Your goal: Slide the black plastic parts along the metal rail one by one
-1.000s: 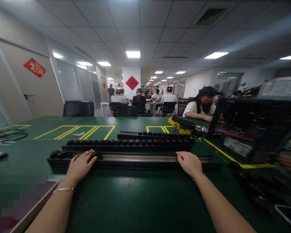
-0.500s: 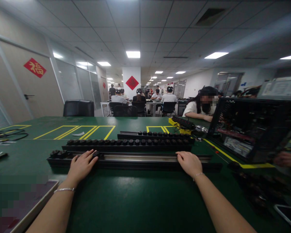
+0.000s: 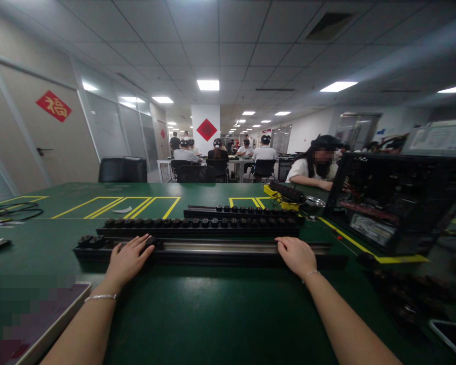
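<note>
A long black power track (image 3: 213, 260) lies crosswise in front of me, a metal strip running along its channel. My left hand (image 3: 128, 257) rests over its left part, thumb and forefinger closed against a small black socket module (image 3: 157, 244) in the channel. The other fingers drape over the track and hide what is beneath. More socket modules (image 3: 91, 242) sit at the left end. Toward the right end, my right hand (image 3: 296, 256) grips the track with its fingers bent over the near edge; the fingertips are partly hidden.
Behind lie two more black tracks (image 3: 197, 232) lined with round sockets. An open computer case (image 3: 387, 203) stands at right, near a dark heap of small parts (image 3: 412, 299) and a phone (image 3: 452, 337). A framed panel (image 3: 61, 319) lies front left. A person (image 3: 313, 167) sits across the table.
Both my hands and the track hold nearly the same place. At the far right, another person's hand has drawn back toward the picture's edge.
</note>
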The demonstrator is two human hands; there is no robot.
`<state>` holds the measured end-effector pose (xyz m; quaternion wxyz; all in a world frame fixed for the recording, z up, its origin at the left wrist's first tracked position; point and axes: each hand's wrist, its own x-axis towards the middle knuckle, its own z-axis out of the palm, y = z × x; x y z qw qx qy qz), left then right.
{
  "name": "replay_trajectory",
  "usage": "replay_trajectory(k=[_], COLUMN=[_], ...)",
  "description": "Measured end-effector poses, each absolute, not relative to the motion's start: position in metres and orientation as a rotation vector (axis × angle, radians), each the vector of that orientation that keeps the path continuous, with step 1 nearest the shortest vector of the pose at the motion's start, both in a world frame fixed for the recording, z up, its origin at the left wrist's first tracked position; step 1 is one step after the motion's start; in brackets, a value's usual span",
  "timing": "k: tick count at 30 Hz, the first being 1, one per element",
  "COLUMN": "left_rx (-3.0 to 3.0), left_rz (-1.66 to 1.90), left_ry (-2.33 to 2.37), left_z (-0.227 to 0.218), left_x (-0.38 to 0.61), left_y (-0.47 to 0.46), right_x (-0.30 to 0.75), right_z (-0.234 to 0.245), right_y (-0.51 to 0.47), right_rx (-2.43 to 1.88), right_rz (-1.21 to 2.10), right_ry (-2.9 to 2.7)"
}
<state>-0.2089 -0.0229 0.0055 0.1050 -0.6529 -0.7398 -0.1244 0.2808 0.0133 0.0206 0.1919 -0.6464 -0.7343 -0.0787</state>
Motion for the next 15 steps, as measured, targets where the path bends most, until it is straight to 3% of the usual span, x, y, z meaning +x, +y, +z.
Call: replay_trajectory(k=[15], left_rx=[-1.894], left_rz=[-0.348], left_ry=[-2.181], left_z=[0.0065], left_x=[-0.2030], left_y=[-0.0225], right_x=[0.2811], right_z=[0.0220], right_y=[0.0130], right_rx=[-1.819], right_rz=[-0.188], right_ry=[-2.063])
